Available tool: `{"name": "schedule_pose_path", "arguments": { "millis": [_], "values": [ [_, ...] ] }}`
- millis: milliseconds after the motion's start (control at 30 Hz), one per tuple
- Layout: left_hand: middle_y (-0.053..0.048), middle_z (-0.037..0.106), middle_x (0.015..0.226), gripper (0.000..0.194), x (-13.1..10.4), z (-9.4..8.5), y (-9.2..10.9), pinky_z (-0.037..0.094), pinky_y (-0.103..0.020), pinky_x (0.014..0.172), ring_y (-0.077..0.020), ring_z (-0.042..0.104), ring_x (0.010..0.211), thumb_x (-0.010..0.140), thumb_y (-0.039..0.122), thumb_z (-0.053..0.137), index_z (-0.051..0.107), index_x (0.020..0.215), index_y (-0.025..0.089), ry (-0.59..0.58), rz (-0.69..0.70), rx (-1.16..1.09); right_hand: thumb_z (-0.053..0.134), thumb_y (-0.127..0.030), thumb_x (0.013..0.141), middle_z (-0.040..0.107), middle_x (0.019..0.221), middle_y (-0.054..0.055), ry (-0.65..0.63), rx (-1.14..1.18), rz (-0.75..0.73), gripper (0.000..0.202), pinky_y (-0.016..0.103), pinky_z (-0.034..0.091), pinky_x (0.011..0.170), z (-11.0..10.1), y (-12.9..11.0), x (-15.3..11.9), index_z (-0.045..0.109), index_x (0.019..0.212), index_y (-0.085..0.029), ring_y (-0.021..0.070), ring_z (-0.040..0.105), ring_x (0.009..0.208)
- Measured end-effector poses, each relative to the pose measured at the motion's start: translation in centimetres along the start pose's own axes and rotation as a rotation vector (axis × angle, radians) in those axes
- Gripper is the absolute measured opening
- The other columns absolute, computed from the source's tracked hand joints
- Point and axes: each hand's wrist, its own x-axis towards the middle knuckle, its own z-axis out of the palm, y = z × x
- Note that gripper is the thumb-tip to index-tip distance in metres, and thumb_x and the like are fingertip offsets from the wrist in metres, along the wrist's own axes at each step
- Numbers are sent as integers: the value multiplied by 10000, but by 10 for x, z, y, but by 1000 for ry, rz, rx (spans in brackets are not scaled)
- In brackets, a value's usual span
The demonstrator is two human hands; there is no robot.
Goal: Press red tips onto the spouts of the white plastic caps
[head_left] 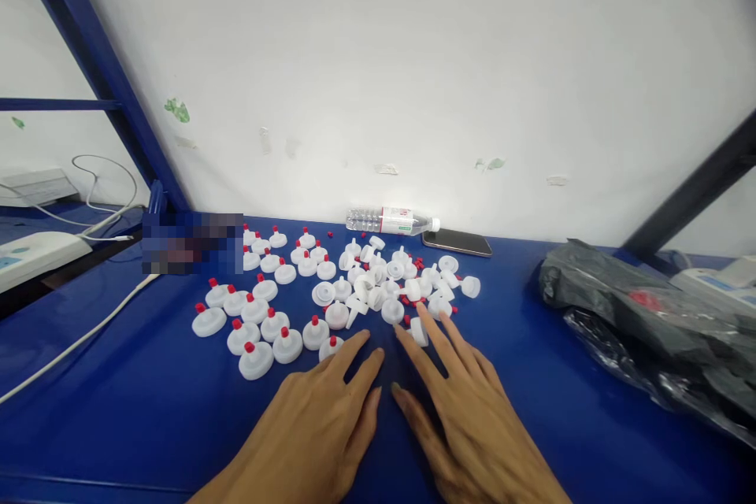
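Low in the centre of the frame, the left hand (327, 402) and right hand (464, 402), palms down, fan their fingers over the blue tabletop (147, 417), beside a heap of loose white plastic caps (393, 310). Red-tipped caps (256, 362) stand left of centre; a bottle (397, 220) and phone (457, 242) lie behind the heap, a dark plastic bag (643, 323) at right.

We count two hands: one left hand (324, 417), one right hand (464, 394). Red-tipped caps (256, 365): we make it 22, one of them partly behind the fingers. Bare white caps (392, 311): a few dozen, we think — overlapped, no exact tally. Loose red tips (419, 261): more than ten, many half-buried. Singles: one bottle (397, 221), one phone (457, 242), one dark bag (638, 323).
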Motion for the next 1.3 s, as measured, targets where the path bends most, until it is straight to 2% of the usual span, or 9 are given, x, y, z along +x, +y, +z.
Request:
{"name": "schedule_pose_path", "arguments": {
  "millis": [133,267,400,533,633,767,967,1067,1300],
  "values": [
    [-139,633,1411,444,-1,2,0,666,-407,717,-287,748,1046,1009,194,361,593,1387,210,28,8,7,483,-416,1028,511,1537,95,56,-3,-50,494,562,571,989,0,1,-1,491,1492,-245,331,545,1364],
    [-124,656,1382,436,-1,1,0,666,-389,691,-275,754,1030,1017,190,346,617,1357,213,66,14,5,428,-339,1052,664,1361,121,134,38,-66,388,479,623,875,-2,-1,0,565,1390,-209,301,681,1186],
    [-136,689,1327,444,0,1,1,666,-378,648,-272,767,989,1024,192,315,644,1321,163,114,-15,38,338,-264,1088,749,1183,71,206,79,-37,332,419,623,772,-5,-1,1,632,1242,-254,250,752,990],
    [-160,736,1211,460,1,2,1,648,-367,553,-280,781,900,1027,179,279,682,1237,110,195,-56,94,328,-275,1103,773,1064,20,224,118,-24,330,394,606,715,-8,0,3,651,1169,-283,221,761,868],
    [-153,747,1154,432,1,2,-1,620,-351,494,-266,782,811,1027,168,290,688,1183,110,248,-58,103,340,-293,1105,773,1006,10,223,150,-31,313,381,596,711,-10,-1,5,652,1124,-276,213,757,852],
    [-95,741,1093,431,-1,1,-4,569,-307,443,-210,762,713,946,41,319,651,1198,152,214,44,51,348,-299,1102,770,993,13,201,175,-32,297,372,591,694,-11,-2,6,644,1113,-275,217,754,860],
    [-37,734,1026,426,-2,-4,-3,564,-263,500,-198,731,820,868,-24,403,631,1149,202,191,212,-40,309,-348,1107,766,1079,33,185,149,16,355,433,617,734,-6,-1,2,658,1098,-287,255,749,935],
    [-58,728,1076,358,-1,-3,-1,604,-299,556,-229,725,893,928,57,438,628,1190,210,163,147,-53,316,-378,1101,743,1183,50,184,116,46,372,464,629,741,-4,-1,1,679,1093,-296,279,742,979],
    [-110,697,1236,340,0,-1,-1,658,-363,695,-272,706,1083,1006,182,402,644,1244,198,172,6,-44,325,-323,1094,751,1154,42,144,134,46,349,468,636,784,-2,-1,0,671,1120,-291,271,738,1004]
  ]
}}
